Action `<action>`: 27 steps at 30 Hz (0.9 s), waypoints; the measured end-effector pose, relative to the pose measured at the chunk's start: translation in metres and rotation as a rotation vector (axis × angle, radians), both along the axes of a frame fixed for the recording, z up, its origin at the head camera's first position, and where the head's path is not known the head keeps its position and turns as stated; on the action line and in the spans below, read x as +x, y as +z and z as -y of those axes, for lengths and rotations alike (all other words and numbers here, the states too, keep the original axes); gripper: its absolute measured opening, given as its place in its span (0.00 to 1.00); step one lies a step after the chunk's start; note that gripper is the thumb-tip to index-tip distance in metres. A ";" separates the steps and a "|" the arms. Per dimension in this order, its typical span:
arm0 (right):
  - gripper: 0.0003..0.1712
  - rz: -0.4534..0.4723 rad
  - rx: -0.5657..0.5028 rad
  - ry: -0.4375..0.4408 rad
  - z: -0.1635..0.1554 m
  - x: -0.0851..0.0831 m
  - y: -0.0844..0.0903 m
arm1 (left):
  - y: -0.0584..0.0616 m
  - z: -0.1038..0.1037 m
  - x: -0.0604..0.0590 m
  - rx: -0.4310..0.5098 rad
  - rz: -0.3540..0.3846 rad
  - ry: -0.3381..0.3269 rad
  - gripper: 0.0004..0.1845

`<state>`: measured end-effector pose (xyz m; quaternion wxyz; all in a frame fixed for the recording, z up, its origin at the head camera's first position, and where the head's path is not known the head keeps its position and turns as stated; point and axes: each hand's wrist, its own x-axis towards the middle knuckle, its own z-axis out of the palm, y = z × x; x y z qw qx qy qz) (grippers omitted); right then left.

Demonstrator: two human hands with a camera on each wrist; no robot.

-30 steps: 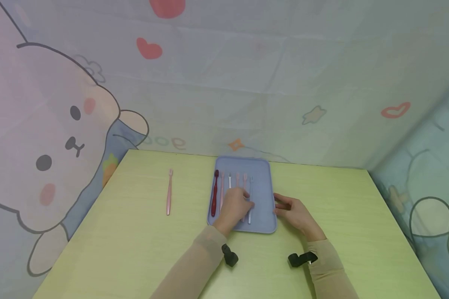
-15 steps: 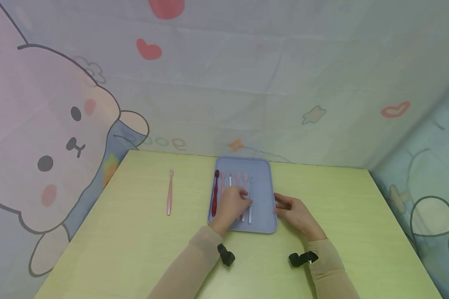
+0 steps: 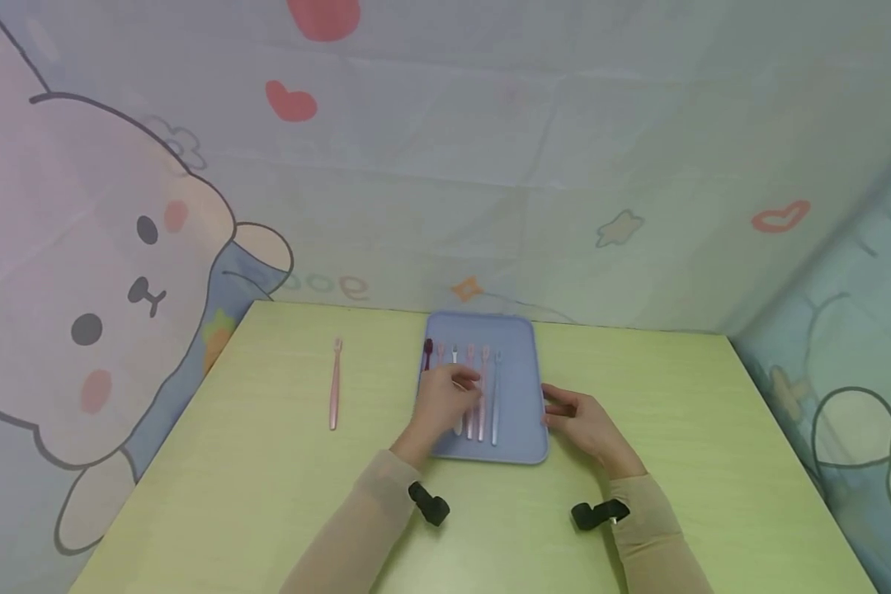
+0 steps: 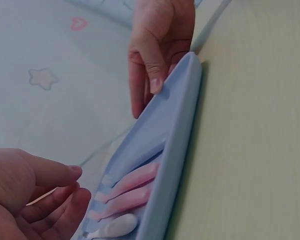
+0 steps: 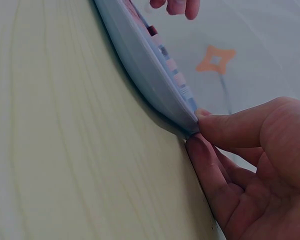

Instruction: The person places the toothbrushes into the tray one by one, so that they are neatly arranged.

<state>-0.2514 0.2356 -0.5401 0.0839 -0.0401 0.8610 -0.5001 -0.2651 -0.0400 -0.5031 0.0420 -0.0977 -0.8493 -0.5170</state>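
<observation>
A blue tray lies on the yellow-green table and holds several toothbrushes side by side: a dark red one, a white one, two pink ones and a pale blue one. My left hand hovers over the tray's left part, hiding the dark red handle. In the left wrist view its fingers are loosely curled with nothing between them. My right hand pinches the tray's right rim, thumb above and a finger below.
One more pink toothbrush lies alone on the table, left of the tray. A cartoon-printed cloth wall stands close behind the table's far edge and along the right side.
My left hand has slid left across the tray, off the pink brushes and over the dark red one. The right hand keeps its hold on the rim.
</observation>
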 end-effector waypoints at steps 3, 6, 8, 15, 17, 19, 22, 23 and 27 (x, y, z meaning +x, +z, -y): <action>0.36 0.000 0.007 0.004 0.000 0.000 0.001 | 0.000 0.010 -0.001 0.005 -0.008 0.011 0.10; 0.36 0.001 0.008 0.005 0.001 0.001 0.002 | -0.001 0.020 -0.003 -0.010 0.004 0.033 0.09; 0.36 0.001 0.009 0.006 0.000 0.001 0.002 | -0.002 0.027 -0.003 -0.003 0.009 0.046 0.08; 0.36 -0.005 0.002 0.019 -0.001 0.001 0.001 | 0.001 0.055 -0.004 0.055 0.041 0.103 0.08; 0.36 -0.013 0.011 0.025 -0.001 0.001 0.001 | 0.003 0.064 -0.004 0.082 0.065 0.120 0.09; 0.36 -0.010 0.007 0.023 -0.001 0.002 0.001 | 0.003 0.073 -0.004 0.096 0.083 0.134 0.09; 0.36 -0.008 -0.006 0.026 -0.001 0.002 0.002 | 0.001 0.090 -0.005 0.089 0.095 0.165 0.09; 0.36 -0.007 -0.013 0.029 -0.001 0.002 0.002 | -0.001 0.096 -0.005 0.078 0.098 0.179 0.10; 0.36 -0.002 -0.025 0.030 0.000 0.003 0.004 | -0.005 0.120 -0.005 0.053 0.111 0.222 0.11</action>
